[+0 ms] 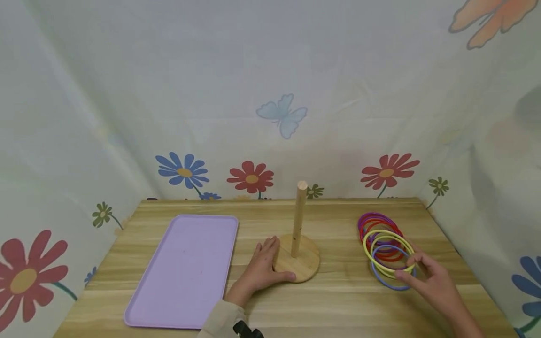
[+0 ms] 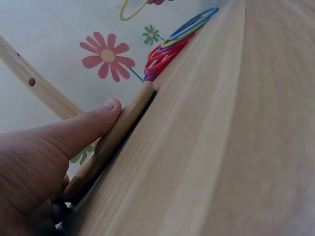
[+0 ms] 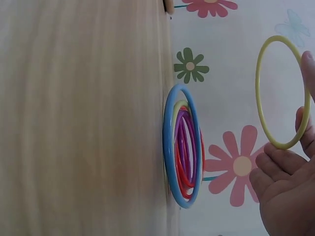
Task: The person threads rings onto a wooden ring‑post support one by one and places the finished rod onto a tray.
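A wooden stand has a round base (image 1: 309, 264) and an upright peg (image 1: 299, 216) rising from its middle. My left hand (image 1: 265, 268) holds the base at its left and front edge, the thumb (image 2: 93, 125) lying against the rim. Off to the right, a yellow ring (image 3: 258, 88) is pinched between the thumb and fingers of my right hand (image 1: 431, 280), raised above a pile. That pile on the table contains a blue ring (image 3: 169, 142), another yellow ring, and red and purple rings (image 1: 374, 214), overlapping one another. No ring is on the peg.
A flat lilac tray (image 1: 186, 272) lies on the wooden table (image 1: 338, 305), left of the stand. Behind and on both sides of the table hangs a pale cloth (image 1: 220, 61) printed with flowers and butterflies.
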`<act>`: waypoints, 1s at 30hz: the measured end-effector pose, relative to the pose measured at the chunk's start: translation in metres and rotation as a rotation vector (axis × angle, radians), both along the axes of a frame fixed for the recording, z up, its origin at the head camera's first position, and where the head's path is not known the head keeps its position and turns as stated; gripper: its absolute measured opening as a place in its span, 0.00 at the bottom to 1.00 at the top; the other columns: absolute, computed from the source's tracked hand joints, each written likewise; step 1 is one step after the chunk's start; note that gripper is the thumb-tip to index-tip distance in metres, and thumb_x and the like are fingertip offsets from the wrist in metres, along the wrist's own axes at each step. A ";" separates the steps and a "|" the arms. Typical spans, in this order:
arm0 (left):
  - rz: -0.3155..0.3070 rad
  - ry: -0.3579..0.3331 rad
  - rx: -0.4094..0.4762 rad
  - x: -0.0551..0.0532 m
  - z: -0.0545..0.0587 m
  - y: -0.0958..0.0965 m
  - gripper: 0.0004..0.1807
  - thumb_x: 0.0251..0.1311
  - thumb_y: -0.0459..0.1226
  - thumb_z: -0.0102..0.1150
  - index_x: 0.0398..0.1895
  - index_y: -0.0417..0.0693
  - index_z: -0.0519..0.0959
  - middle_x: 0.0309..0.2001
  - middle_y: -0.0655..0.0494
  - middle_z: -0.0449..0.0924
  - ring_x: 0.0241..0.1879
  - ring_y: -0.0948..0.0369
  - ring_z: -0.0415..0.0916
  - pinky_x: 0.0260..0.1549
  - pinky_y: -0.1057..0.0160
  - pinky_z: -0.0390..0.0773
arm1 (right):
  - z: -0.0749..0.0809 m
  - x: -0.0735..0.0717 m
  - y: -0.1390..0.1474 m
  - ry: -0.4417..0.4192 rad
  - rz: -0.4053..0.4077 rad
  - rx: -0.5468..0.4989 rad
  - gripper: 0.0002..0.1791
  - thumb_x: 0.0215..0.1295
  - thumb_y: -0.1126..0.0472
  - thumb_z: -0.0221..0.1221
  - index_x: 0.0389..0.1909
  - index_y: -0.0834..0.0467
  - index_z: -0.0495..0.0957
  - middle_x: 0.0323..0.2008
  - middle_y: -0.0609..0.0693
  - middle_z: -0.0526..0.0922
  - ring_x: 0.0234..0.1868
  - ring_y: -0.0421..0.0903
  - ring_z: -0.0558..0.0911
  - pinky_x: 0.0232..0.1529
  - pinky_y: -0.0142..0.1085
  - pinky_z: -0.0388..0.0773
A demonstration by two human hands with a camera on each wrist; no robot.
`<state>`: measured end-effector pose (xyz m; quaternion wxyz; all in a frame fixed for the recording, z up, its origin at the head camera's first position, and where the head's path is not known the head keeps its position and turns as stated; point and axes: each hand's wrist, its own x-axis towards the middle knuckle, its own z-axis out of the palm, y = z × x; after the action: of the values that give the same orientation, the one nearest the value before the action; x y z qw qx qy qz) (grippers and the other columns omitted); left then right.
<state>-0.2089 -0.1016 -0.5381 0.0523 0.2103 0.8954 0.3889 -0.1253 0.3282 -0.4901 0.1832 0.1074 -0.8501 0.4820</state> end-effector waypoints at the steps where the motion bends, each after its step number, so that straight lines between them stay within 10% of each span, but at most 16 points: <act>1: 0.001 -0.002 0.003 0.000 0.000 0.000 0.66 0.52 0.62 0.78 0.82 0.32 0.55 0.83 0.36 0.50 0.83 0.43 0.42 0.81 0.39 0.39 | 0.001 0.000 -0.001 0.005 0.005 0.000 0.17 0.56 0.76 0.74 0.37 0.65 0.74 0.70 0.76 0.69 0.68 0.22 0.67 0.65 0.16 0.63; 14: -0.009 0.017 0.006 0.001 -0.001 -0.002 0.66 0.52 0.62 0.78 0.81 0.31 0.55 0.82 0.35 0.52 0.83 0.42 0.44 0.81 0.40 0.38 | 0.012 -0.012 -0.007 0.097 0.055 -0.016 0.20 0.51 0.82 0.73 0.35 0.66 0.73 0.63 0.29 0.75 0.70 0.25 0.68 0.64 0.18 0.68; 23: -0.010 0.017 0.017 0.000 -0.002 -0.002 0.66 0.52 0.62 0.78 0.81 0.31 0.56 0.82 0.36 0.53 0.83 0.42 0.44 0.81 0.40 0.38 | 0.026 -0.015 -0.012 0.089 0.048 -0.037 0.17 0.52 0.82 0.72 0.34 0.67 0.74 0.70 0.75 0.68 0.69 0.24 0.67 0.64 0.18 0.68; 30: -0.011 0.012 0.017 -0.001 -0.002 -0.002 0.66 0.52 0.62 0.78 0.81 0.31 0.55 0.82 0.35 0.52 0.83 0.42 0.44 0.81 0.40 0.38 | 0.037 -0.017 -0.013 0.125 0.078 -0.087 0.18 0.48 0.86 0.71 0.33 0.68 0.74 0.67 0.36 0.76 0.69 0.25 0.70 0.65 0.19 0.68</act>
<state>-0.2095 -0.1037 -0.5405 0.0471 0.2178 0.8912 0.3951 -0.1423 0.3155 -0.4535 0.2215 0.1622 -0.8105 0.5174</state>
